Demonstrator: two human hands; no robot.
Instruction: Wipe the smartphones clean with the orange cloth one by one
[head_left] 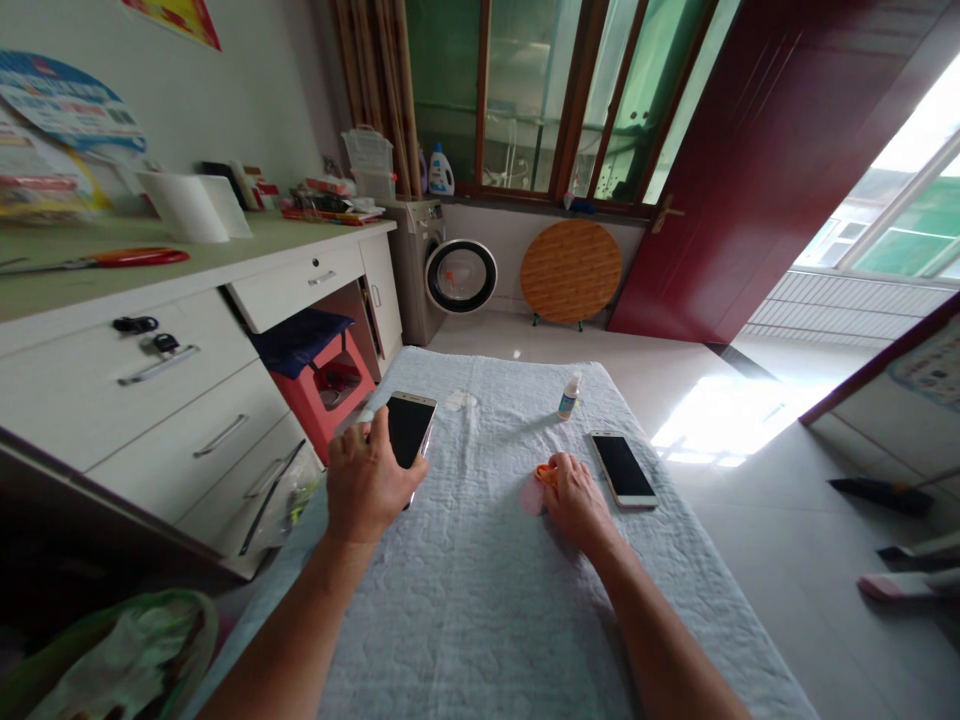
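My left hand (367, 475) is closed around a smartphone (409, 425) with a dark screen and pale frame, tilted over the left side of the covered table. Part of what looks like another edge shows beneath that phone, too hidden to make out. My right hand (576, 497) is closed on an orange cloth (546, 474), pressed low against the light blue quilted cover (480, 580). Just right of it, a second smartphone (623, 470) with a white frame lies flat, screen up and dark. Beyond stands a small spray bottle (569, 397), upright, with a white top.
On the left, a cabinet (172, 400) carries a paper roll (184, 205) and red-handled scissors (142, 257). A red stool (319, 385) stands under it. At the lower left is a green-rimmed basket (206, 620). Behind are a washing machine (412, 270) with its door open and a round wooden board (571, 272).
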